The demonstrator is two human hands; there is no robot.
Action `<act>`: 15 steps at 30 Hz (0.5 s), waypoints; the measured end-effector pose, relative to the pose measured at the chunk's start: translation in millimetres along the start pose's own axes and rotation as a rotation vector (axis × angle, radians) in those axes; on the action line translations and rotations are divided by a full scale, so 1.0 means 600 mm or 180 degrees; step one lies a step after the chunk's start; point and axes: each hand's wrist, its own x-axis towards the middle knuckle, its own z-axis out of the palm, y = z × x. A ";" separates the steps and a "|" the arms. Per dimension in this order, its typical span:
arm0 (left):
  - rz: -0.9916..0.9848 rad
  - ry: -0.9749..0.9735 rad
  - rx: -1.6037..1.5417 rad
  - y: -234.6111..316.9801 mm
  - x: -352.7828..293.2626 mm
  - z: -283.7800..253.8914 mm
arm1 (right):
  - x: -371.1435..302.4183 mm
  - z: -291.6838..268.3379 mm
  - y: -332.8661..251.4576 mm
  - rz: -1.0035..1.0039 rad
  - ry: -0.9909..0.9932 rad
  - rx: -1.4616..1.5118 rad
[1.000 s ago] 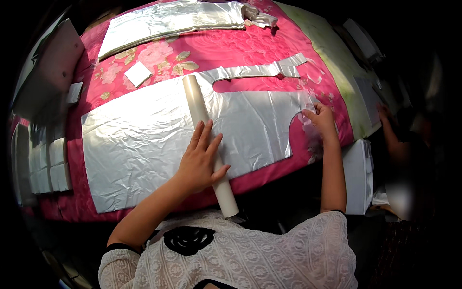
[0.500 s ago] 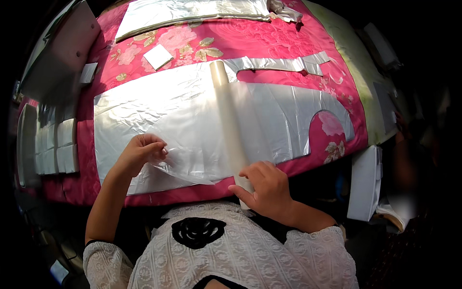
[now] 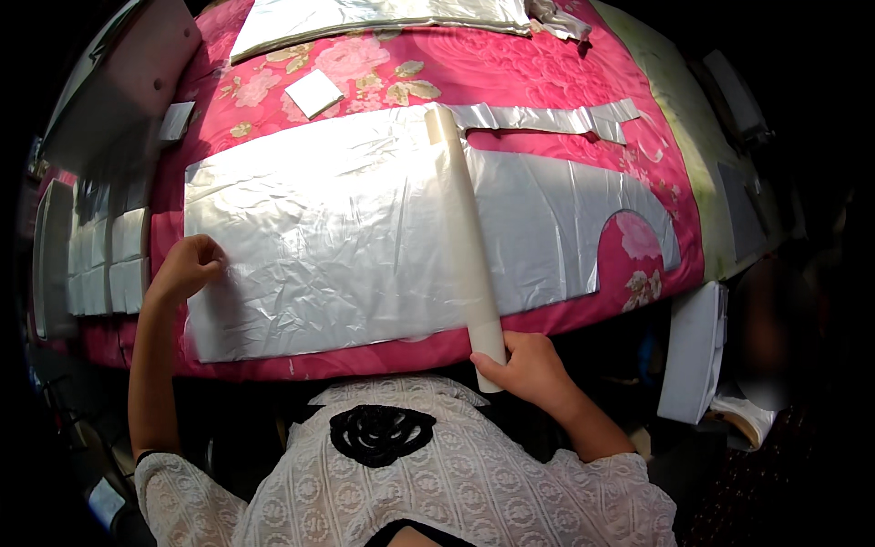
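Note:
A silvery plastic sheet (image 3: 301, 228), with a curved cutout at its right end and a strap-like strip along the far side, lies flat in front of me. Across it rests a long pale roll of clear plastic film (image 3: 470, 228), slanting from the far middle toward me. My right hand (image 3: 530, 366) grips the roll's near end, just past the table edge. At the sheet's left end, my left hand (image 3: 193, 266) is closed in a pinch on the film's loose edge. The film spreads from there to the roll and is hard to tell from the shiny sheet.
A pink floral cloth (image 3: 510, 64) covers the table. Beyond lie a stack of silvery sheets (image 3: 374, 20) and a small white square (image 3: 314, 94). Several white packets (image 3: 128, 260) stand in a box at left. A white box (image 3: 694, 351) is beyond the right edge.
My left hand has moved left with the film's edge, spreading film over the sheet. The roll has shifted slightly right, and my right hand has closed round its near end.

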 end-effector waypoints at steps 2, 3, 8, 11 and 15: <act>0.0733 0.1187 0.1864 0.054 -0.020 0.006 | 0.000 0.001 0.002 0.0009 0.0023 -0.0039; 0.1027 0.1479 0.1642 0.092 -0.017 0.015 | 0.000 0.002 0.003 -0.0002 0.0021 -0.0060; 0.2581 0.1035 0.0105 0.279 -0.028 0.177 | 0.003 -0.001 0.004 -0.0020 -0.0045 -0.0044; 0.2452 0.0726 0.0080 0.319 -0.015 0.280 | 0.001 -0.005 0.002 0.0048 -0.0188 -0.0035; 0.2345 0.0546 0.0327 0.333 -0.009 0.329 | 0.011 -0.021 0.010 -0.0149 -0.0526 -0.0009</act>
